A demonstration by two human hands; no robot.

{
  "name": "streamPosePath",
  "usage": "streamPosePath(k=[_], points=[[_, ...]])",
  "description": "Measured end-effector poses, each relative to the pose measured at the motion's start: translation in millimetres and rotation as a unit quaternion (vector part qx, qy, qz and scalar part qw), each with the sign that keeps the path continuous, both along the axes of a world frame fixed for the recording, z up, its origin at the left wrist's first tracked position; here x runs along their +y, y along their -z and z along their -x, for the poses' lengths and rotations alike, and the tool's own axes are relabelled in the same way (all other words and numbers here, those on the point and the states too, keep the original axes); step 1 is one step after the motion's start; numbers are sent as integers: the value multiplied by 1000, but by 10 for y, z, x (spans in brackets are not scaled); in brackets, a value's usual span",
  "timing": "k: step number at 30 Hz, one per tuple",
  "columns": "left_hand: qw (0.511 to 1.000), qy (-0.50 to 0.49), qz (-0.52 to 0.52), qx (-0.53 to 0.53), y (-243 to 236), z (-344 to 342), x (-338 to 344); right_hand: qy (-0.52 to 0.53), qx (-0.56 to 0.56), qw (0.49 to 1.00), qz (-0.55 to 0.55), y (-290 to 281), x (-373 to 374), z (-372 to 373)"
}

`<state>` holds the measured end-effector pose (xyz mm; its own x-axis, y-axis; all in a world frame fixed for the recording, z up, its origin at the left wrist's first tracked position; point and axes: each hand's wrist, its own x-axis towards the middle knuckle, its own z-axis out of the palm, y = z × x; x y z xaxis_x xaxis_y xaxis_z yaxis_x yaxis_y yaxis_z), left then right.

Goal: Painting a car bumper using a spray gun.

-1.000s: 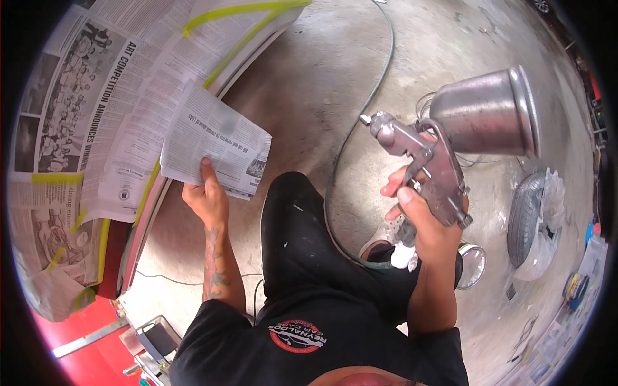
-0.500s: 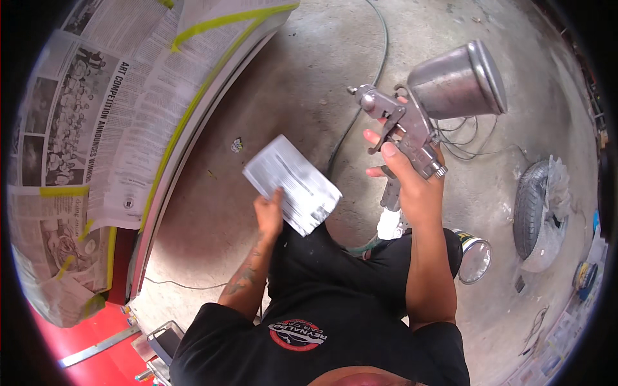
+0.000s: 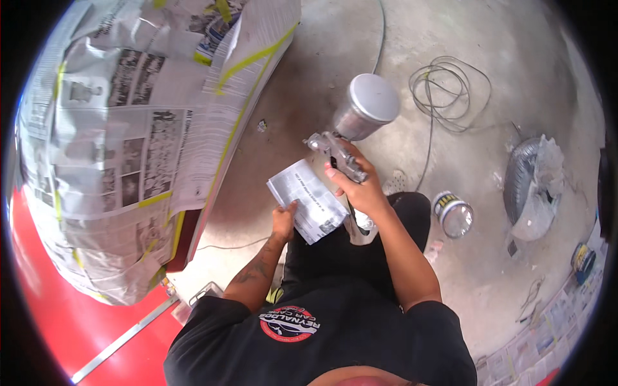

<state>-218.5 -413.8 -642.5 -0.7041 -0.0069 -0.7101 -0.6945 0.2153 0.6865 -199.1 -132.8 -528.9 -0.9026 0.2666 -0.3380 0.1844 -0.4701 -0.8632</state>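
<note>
In the head view, my left hand (image 3: 284, 220) grips a folded sheet of newspaper (image 3: 304, 196) at its lower left edge, over my left leg. My right hand (image 3: 362, 185) is closed round the handle of a metal spray gun (image 3: 331, 149), just right of the paper. Its silver cup (image 3: 365, 108) sticks up past the nozzle, toward the top of the view. To the left, a car panel masked with newspaper (image 3: 154, 96) and yellow-green tape curves toward me, with red paintwork (image 3: 106, 328) showing below.
A hose and a coil of thin cable (image 3: 450, 90) lie on the concrete floor (image 3: 502, 51). A paint can (image 3: 454, 215) stands right of my knee. Farther right are a tyre (image 3: 521, 180) with crumpled plastic, another container (image 3: 582, 264) and newspaper sheets (image 3: 560, 321).
The folded paper has come away from the masked panel to above my lap. The spray gun has moved left and down, closer to the paper, and is tilted differently.
</note>
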Motion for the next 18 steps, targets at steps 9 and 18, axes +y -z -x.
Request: streamPosePath(k=[9,18], points=[[967,140,202,67,-1900,5,-616,32,-68,997,-22,-1146,-148,-148],[924,236,236,185,-2608,-100,-1464,105,-105,988,38,-1871,-420,-526]])
